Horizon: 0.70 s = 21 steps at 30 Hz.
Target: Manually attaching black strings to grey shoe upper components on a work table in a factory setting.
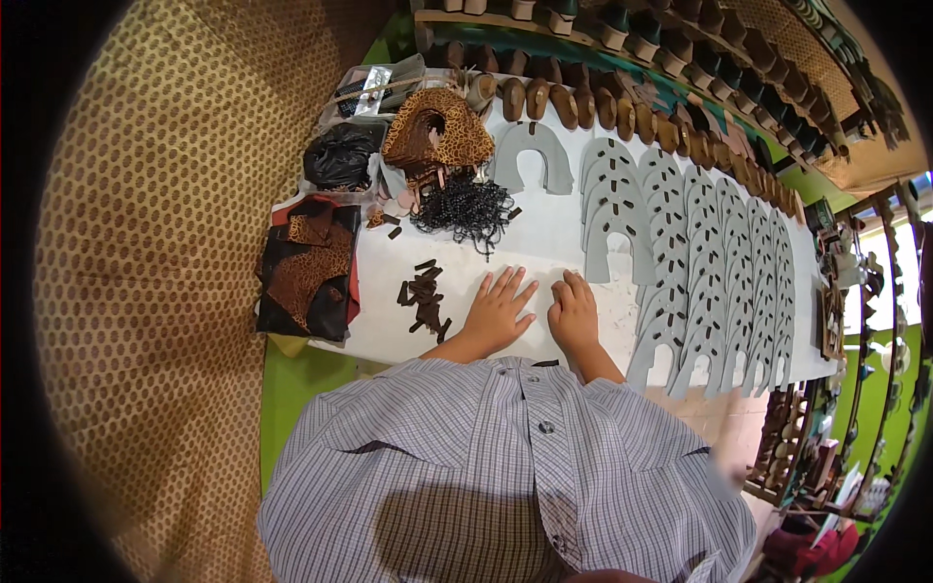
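Note:
My left hand (500, 313) lies flat on the white tabletop (530, 233), fingers spread and holding nothing. Beside it my right hand (573, 313) rests on the same surface, its fingers close together and slightly bent, with nothing visible in them. A loose pile of small dark brown strips (424, 297) lies left of my left hand. To the right of my right hand, grey U-shaped shoe-upper pieces (618, 243) overlap in several long rows, each carrying small dark strips. Another grey U-shaped piece (554, 160) lies apart, farther back.
Leopard-print pieces (437, 136) are stacked at the back left, with black beaded strands (466, 216) before them. A black plastic bag (340, 155) and folded dark material (306, 272) sit at the left. Brown shoe lasts (583, 105) line the back edge; shoe racks (671, 58) stand behind.

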### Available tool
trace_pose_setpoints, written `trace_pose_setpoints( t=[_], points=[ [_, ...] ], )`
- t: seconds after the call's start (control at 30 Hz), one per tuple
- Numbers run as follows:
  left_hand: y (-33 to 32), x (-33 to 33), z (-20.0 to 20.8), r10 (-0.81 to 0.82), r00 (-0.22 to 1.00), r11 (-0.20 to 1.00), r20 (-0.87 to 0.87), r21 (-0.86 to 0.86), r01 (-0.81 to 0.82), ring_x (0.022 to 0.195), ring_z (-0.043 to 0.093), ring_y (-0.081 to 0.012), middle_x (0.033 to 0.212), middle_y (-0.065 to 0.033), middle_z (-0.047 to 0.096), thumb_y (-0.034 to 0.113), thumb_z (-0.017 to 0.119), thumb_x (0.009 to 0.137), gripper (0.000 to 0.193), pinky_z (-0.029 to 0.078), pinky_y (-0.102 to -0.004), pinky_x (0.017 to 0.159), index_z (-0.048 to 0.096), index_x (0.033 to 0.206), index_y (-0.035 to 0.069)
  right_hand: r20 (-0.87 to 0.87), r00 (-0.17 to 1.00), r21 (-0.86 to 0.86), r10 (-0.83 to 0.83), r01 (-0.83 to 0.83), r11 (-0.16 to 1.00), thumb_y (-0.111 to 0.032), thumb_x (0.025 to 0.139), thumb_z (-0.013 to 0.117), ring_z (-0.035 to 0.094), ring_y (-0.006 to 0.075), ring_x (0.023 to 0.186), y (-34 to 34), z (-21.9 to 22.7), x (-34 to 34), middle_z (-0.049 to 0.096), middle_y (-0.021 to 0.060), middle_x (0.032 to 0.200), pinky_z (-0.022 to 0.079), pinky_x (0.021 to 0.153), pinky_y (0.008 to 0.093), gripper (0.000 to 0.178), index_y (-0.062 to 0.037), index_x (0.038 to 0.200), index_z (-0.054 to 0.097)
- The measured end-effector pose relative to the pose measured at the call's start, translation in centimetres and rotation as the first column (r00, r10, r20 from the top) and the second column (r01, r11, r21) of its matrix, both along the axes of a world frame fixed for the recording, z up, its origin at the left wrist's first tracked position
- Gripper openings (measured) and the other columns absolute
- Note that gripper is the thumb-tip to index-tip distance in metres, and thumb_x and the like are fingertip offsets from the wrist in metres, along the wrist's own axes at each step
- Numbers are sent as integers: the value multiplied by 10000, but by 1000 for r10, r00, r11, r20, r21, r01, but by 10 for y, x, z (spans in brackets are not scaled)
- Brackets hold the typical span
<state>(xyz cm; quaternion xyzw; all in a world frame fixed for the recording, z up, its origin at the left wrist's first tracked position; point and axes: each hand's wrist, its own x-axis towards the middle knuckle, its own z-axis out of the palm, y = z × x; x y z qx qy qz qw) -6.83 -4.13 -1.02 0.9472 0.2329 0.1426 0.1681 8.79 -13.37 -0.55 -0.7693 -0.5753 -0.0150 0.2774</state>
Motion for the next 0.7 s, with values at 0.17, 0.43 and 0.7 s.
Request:
trace_pose_setpoints(
  t=[0.17, 0.43, 0.7],
  points=[
    [0, -1, 1, -6, 1000, 1000, -23, -15, 5, 1337, 258, -303, 1436, -136, 307, 393, 497, 863, 561, 146, -488, 1089, 393, 1365, 165, -9, 1000, 13, -9, 9, 1000, -44, 721, 530, 484, 385, 1090, 3, 1, -2, 548, 198, 1130, 391, 945, 454, 220, -21, 936, 569],
    [2, 0, 4, -22, 999, 1000, -47, -15, 22, 1343, 253, -295, 1444, -135, 295, 396, 494, 864, 569, 138, -482, 1094, 379, 1373, 169, 89, 994, -21, -63, 65, 998, -92, 723, 560, 539, 317, 938, 18, 4, 1, 574, 131, 967, 420, 812, 419, 143, -53, 859, 580],
    [84, 31, 36, 55, 969, 995, 243, 71, -74, 1074, 454, -262, 1144, -82, 542, 178, 595, 744, 201, 336, -420, 845, 667, 918, 109, 137, 986, -138, -98, 117, 983, -190, 784, 574, 560, 261, 915, 80, 8, 50, 592, 58, 963, 422, 792, 409, 212, -127, 981, 618]
  ],
)
